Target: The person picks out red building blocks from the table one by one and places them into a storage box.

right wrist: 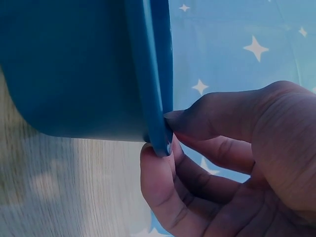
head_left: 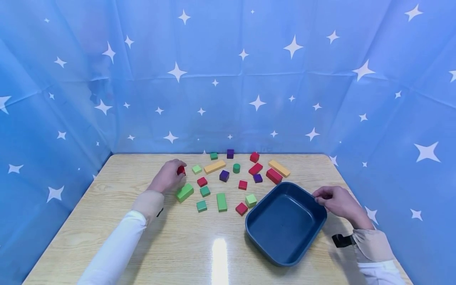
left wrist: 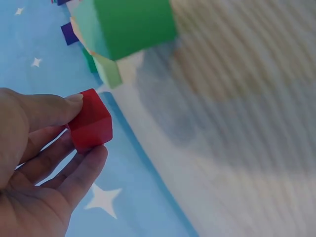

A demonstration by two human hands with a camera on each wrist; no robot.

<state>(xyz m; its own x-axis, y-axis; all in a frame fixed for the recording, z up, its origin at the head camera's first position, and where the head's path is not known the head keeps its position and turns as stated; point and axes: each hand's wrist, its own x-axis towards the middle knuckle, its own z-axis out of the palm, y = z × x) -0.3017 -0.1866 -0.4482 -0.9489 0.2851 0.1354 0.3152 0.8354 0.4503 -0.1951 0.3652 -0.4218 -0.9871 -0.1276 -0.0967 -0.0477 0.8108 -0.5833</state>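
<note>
Between thumb and fingers, my left hand (head_left: 169, 176) pinches a red block (left wrist: 91, 123) at the left of the scattered blocks. Just below that hand lies a green block (head_left: 185, 192), which looms large at the top of the left wrist view. On the other side, my right hand (head_left: 336, 201) grips the rim of a dark blue bin (head_left: 261, 246) at its right corner. In the right wrist view the thumb lies on one side of the rim (right wrist: 153, 94) and the fingertips on the other. The bin's inside is bare.
Several more blocks lie over the middle and back of the wooden table (head_left: 178, 245), among them an orange bar (head_left: 215, 166), a purple cube (head_left: 224, 175), a green cylinder (head_left: 236, 168) and a red block (head_left: 274, 175). A blue starry curtain (head_left: 228, 79) hangs behind and along both sides.
</note>
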